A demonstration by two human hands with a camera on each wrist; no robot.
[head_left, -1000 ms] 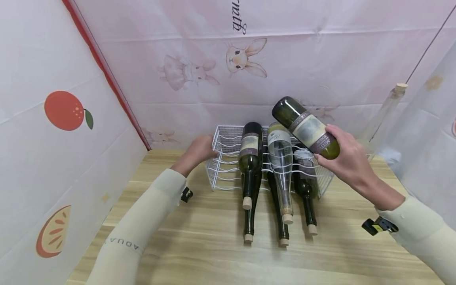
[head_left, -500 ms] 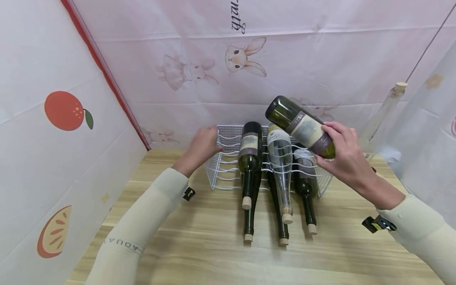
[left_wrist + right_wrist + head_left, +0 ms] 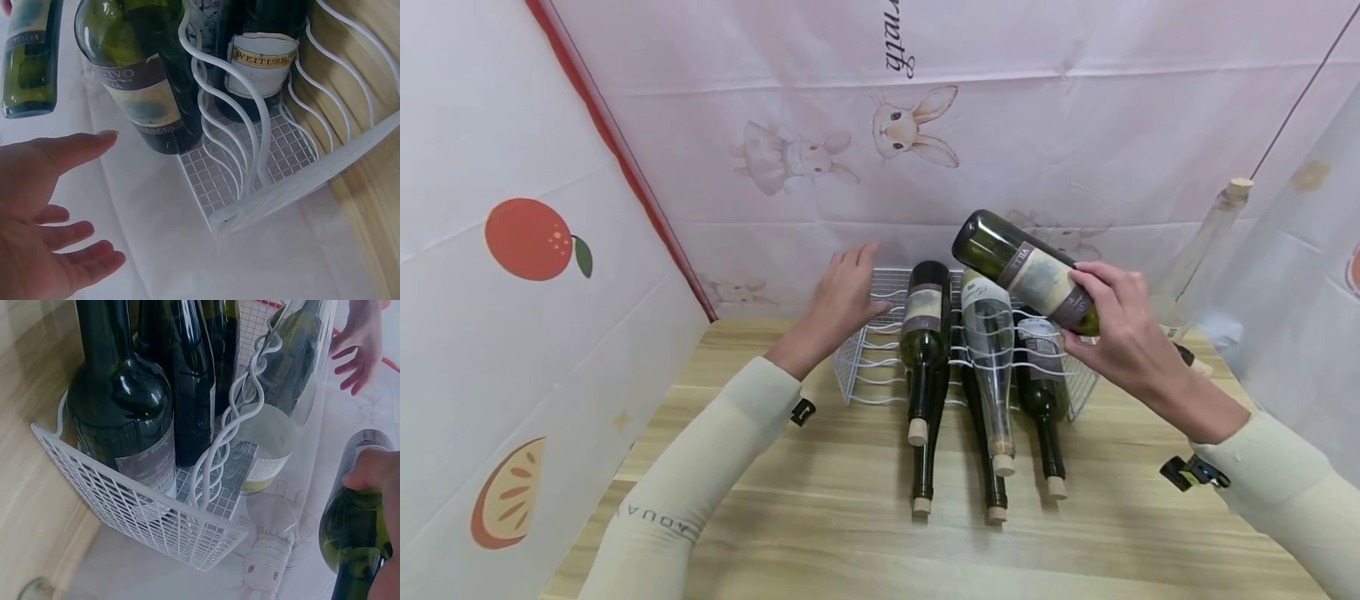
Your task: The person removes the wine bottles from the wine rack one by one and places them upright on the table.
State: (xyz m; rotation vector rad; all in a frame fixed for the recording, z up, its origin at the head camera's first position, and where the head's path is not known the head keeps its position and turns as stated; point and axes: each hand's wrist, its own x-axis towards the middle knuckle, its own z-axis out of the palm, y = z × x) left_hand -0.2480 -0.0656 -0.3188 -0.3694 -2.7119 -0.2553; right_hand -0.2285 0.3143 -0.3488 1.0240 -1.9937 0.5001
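My right hand (image 3: 1123, 333) grips a green wine bottle (image 3: 1037, 275) around its labelled body near the shoulder, holding it tilted above the right part of a white wire wine rack (image 3: 850, 371). Its base points up and left, and its neck is hidden behind the hand. My left hand (image 3: 842, 292) hovers at the rack's back left with fingers spread, holding nothing; the left wrist view shows its thumb and fingers apart. On the rack's top lie another green wine bottle (image 3: 922, 321) and a clear glass bottle (image 3: 991, 333), necks toward me. Dark bottles, including one with a white label (image 3: 259, 59), lie in the lower tier.
A clear corked bottle (image 3: 1206, 233) stands upright at the far right. Beside it, a dark neck with a cork (image 3: 1198, 364) shows past my right forearm. A pink rabbit-print sheet (image 3: 820, 67) hangs right behind the rack, which stands on a wooden table (image 3: 850, 517).
My left hand has come off the rack's left edge, moving right and up as its fingers unfold. The bottle in my right hand has shifted slightly left.
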